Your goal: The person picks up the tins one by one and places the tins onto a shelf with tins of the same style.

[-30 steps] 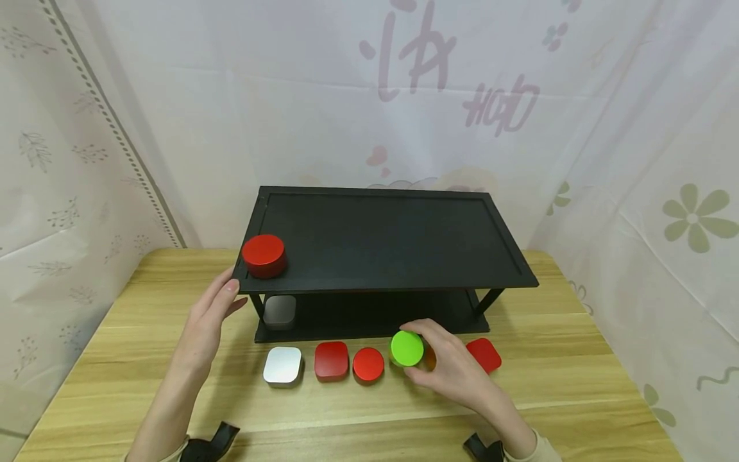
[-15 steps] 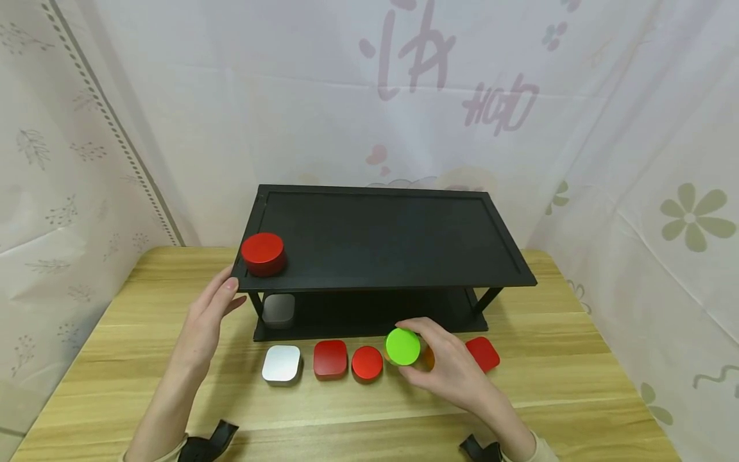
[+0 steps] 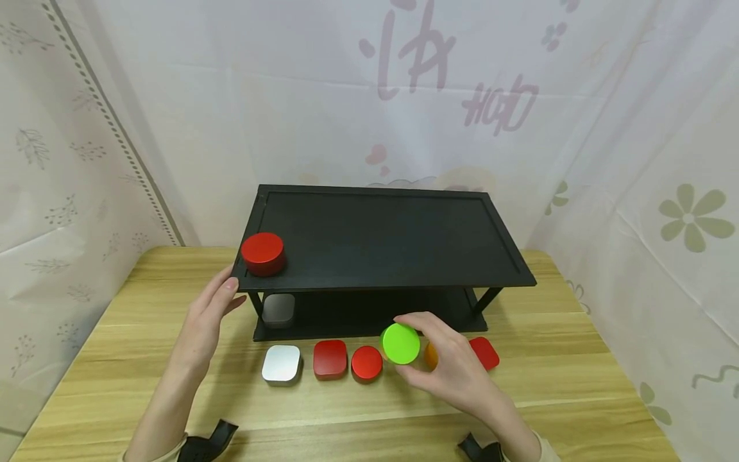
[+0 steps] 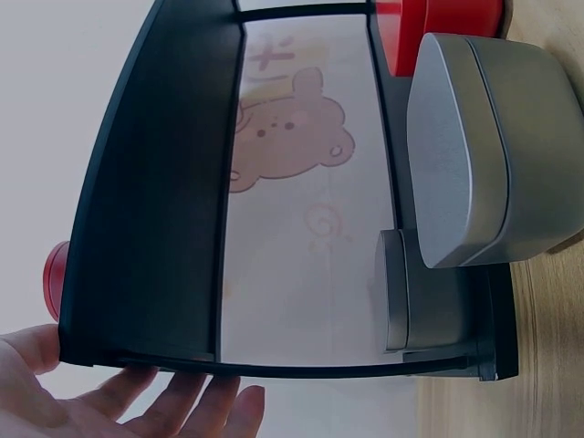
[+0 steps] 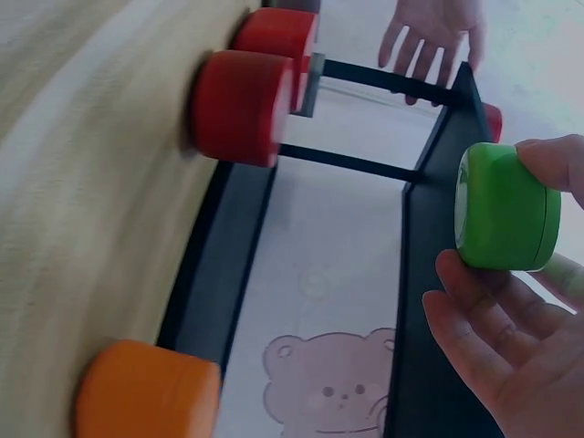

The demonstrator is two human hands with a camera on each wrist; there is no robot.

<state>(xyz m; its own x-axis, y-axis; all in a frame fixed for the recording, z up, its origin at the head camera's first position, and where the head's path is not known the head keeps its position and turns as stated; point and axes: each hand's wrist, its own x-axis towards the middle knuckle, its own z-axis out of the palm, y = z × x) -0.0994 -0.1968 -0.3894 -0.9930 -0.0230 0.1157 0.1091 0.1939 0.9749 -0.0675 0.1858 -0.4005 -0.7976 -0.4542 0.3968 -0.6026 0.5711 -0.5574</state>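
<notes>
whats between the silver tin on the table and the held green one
In the head view, a square red tin and a round red tin stand between the silver tin and the green tin.

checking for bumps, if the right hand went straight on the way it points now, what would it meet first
The green container in the right hand would probably meet the black shelf first; whether at its upper front edge or below, depth leaves unclear.

Left hand [image 3: 204,316], fingers [image 4: 173,404] extended, right hand [image 3: 453,360] curved in a pinch
</notes>
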